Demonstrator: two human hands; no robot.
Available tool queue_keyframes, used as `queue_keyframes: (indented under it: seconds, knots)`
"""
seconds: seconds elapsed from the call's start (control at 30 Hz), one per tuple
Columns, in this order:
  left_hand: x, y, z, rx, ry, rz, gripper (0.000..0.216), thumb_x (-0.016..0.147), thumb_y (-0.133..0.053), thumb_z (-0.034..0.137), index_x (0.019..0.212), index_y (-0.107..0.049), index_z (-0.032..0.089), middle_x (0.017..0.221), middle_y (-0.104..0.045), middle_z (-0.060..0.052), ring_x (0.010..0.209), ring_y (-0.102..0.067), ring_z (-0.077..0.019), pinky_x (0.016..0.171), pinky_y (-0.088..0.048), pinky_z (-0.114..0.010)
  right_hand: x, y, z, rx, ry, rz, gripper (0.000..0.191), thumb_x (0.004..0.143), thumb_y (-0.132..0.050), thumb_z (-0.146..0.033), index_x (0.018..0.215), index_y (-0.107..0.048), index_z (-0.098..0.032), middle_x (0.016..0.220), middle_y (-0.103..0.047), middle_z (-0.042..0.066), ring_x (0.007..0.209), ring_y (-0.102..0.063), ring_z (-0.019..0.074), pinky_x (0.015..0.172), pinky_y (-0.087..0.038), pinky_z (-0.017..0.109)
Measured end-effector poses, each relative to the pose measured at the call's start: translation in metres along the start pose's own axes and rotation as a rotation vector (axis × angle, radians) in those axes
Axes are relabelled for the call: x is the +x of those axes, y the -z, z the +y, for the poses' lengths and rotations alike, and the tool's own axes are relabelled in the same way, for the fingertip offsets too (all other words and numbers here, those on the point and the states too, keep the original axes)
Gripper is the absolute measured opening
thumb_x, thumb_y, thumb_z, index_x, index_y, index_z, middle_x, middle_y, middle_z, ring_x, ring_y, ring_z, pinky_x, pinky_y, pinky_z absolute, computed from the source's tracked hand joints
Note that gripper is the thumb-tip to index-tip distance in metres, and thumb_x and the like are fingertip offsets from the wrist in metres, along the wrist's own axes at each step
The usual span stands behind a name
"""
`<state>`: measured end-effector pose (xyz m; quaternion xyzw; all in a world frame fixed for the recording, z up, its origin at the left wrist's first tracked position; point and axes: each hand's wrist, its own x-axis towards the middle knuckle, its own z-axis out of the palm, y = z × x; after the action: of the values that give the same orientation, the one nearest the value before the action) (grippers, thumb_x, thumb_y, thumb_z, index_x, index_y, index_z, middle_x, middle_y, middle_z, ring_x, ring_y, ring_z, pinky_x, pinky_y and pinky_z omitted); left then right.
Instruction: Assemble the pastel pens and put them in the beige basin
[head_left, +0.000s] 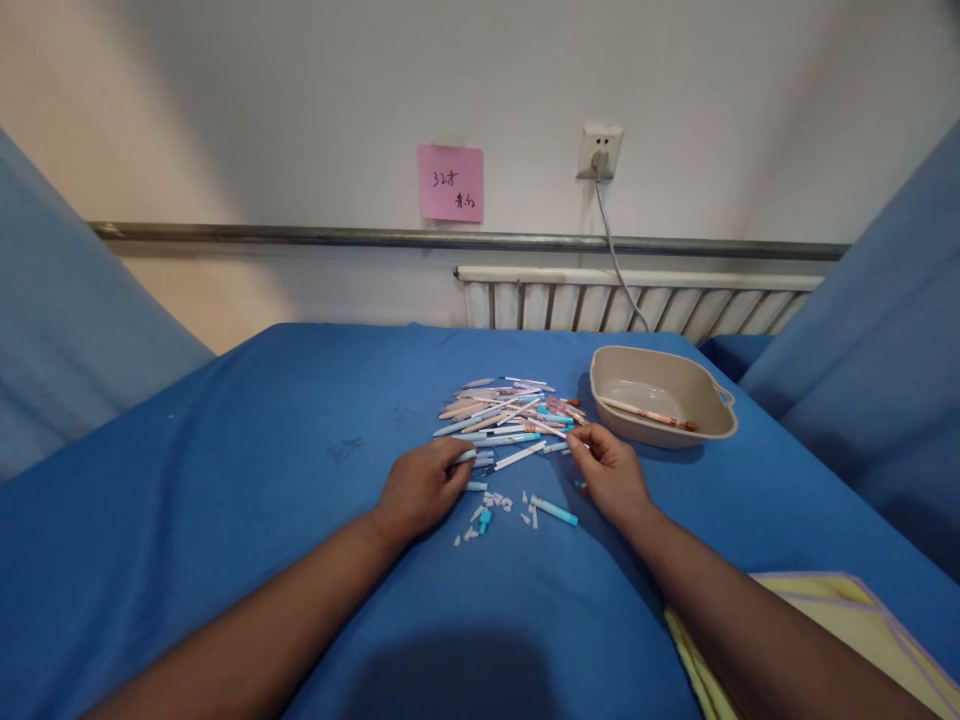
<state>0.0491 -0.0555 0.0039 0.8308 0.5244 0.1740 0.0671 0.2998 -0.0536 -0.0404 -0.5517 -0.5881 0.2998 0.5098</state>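
Note:
A pile of pens and pen parts (491,410) in white, pale blue, peach and turquoise lies on the blue cloth. At its near left edge, my left hand (424,485) is closed round a pale pen barrel (466,457). Across from it, my right hand (611,475) pinches the end of a thin white stick, perhaps a pen refill (547,429), which slants over the pile's right side. Between and below the hands are small white tips (495,499), a turquoise pen part (555,511) and a short turquoise piece (484,521).
A beige plastic basin (716,425) stands to the right of the pile, with one patterned pen (649,413) inside. A yellow cloth (825,600) lies under my right forearm. Behind the blue-covered table (300,400) are a metal rail (337,237) and a radiator (585,300).

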Motion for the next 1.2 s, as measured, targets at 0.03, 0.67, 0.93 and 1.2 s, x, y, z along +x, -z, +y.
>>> queue_keyframes:
  seconds: [0.03,0.67,0.93,1.2]
  knots:
    - [0.003,0.001,0.001,0.016,-0.012,-0.016,0.026,0.088,-0.042,0.030,0.098,-0.064,0.021,0.095,-0.067,-0.005,0.086,-0.060,-0.0191,0.072,-0.043,-0.026,0.000,0.000,0.000,0.008,0.001,0.005,0.028,0.082,-0.052,-0.043,0.081,-0.063,-0.018,0.059,-0.053,-0.002,0.050,-0.046,0.0115,0.045,-0.037,0.022]
    - [0.078,-0.010,0.032,0.337,-0.009,-0.333,0.015,0.069,-0.057,0.020,0.078,-0.069,0.016,0.084,-0.070,-0.014,0.081,-0.064,-0.0285,0.070,-0.045,-0.034,0.006,0.002,-0.003,0.089,0.047,0.016,0.023,0.080,-0.052,-0.038,0.077,-0.063,-0.018,0.062,-0.059,0.000,0.057,-0.053,0.0150,0.050,-0.042,0.024]
    - [0.057,0.004,0.028,0.141,-0.001,-0.146,0.023,0.087,-0.043,0.031,0.094,-0.060,0.017,0.099,-0.065,-0.009,0.092,-0.059,-0.0215,0.080,-0.043,-0.029,0.007,0.005,-0.002,0.112,0.030,0.035,0.027,0.080,-0.051,-0.041,0.084,-0.063,-0.016,0.066,-0.059,0.001,0.060,-0.053,0.0147,0.046,-0.041,0.022]
    - [0.012,0.010,0.012,-0.715,0.267,0.006,0.021,0.080,-0.055,0.037,0.079,-0.057,0.016,0.077,-0.062,-0.004,0.070,-0.056,-0.0165,0.065,-0.042,-0.028,0.001,0.005,-0.006,0.117,-0.006,-0.037,0.028,0.079,-0.054,-0.044,0.082,-0.063,-0.018,0.058,-0.052,-0.001,0.055,-0.052,0.0143,0.040,-0.038,0.020]
